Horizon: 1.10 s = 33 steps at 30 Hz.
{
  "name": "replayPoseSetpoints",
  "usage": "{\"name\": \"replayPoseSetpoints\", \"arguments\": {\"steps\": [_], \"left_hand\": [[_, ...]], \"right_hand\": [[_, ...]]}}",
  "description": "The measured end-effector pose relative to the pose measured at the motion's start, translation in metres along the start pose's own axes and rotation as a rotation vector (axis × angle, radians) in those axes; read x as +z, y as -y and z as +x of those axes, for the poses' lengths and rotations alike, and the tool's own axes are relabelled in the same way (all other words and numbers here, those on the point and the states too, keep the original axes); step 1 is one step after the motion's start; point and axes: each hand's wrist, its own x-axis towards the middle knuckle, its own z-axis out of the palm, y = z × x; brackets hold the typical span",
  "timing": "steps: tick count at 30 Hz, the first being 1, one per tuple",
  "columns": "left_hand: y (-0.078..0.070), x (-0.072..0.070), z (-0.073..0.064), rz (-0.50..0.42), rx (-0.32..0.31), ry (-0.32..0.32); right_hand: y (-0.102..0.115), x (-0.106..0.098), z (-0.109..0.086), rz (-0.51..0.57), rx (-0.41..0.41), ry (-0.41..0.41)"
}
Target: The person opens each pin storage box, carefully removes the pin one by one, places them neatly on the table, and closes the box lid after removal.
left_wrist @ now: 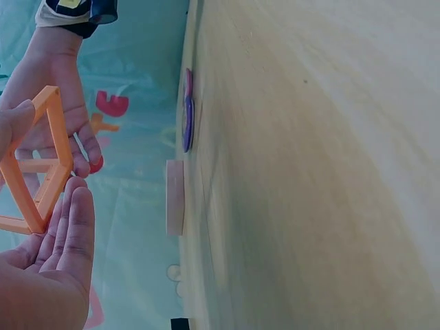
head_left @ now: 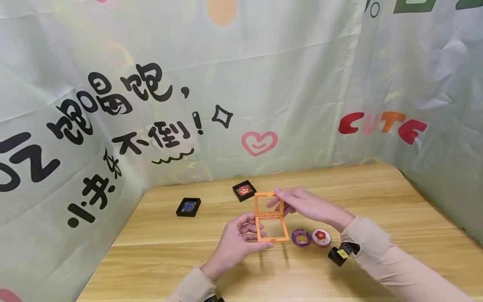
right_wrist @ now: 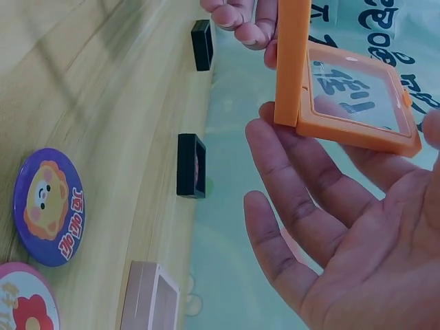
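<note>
An orange hinged display frame (head_left: 269, 215) is held up over the table, its two square halves swung apart. Clear film spans one half in the right wrist view (right_wrist: 357, 96). My left hand (head_left: 232, 241) grips the lower half by its left side, thumb along the bottom edge and fingers behind. The upper half is pinched by my right hand (head_left: 307, 204), with the thumb at its top right corner. Below the right forearm lie two round badges: a purple one with a cartoon animal (head_left: 301, 238) and a white one with a red flower (head_left: 321, 238).
Two small black display frames, one with a blue item (head_left: 188, 207) and one with a red item (head_left: 244, 190), lie toward the back of the wooden table (head_left: 162, 251). A pale pinkish frame (right_wrist: 144, 299) stands there too. Printed cloth (head_left: 302, 92) walls the table.
</note>
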Motion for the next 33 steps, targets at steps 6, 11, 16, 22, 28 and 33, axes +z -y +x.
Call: {"name": "replayPoseSetpoints", "arguments": {"steps": [6,11,16,22,28,33], "left_hand": [[-0.001,-0.001,0.000,0.016,0.011,-0.005],[-0.002,-0.002,0.000,0.028,0.010,-0.021],[-0.001,-0.003,0.000,0.024,0.012,-0.024],[0.001,-0.004,-0.002,0.029,0.007,-0.043],[-0.001,-0.004,-0.001,0.037,0.007,-0.051],[-0.001,-0.004,0.002,0.033,0.011,-0.060]], "right_hand": [[0.000,0.000,-0.001,-0.015,-0.012,0.010],[0.002,0.001,-0.003,-0.049,-0.053,0.025],[0.001,0.001,-0.009,-0.126,-0.083,0.016],[-0.002,0.006,-0.012,-0.135,-0.159,0.047],[-0.003,0.009,-0.013,-0.168,-0.176,0.055],[-0.004,0.009,-0.014,-0.267,-0.197,0.041]]}}
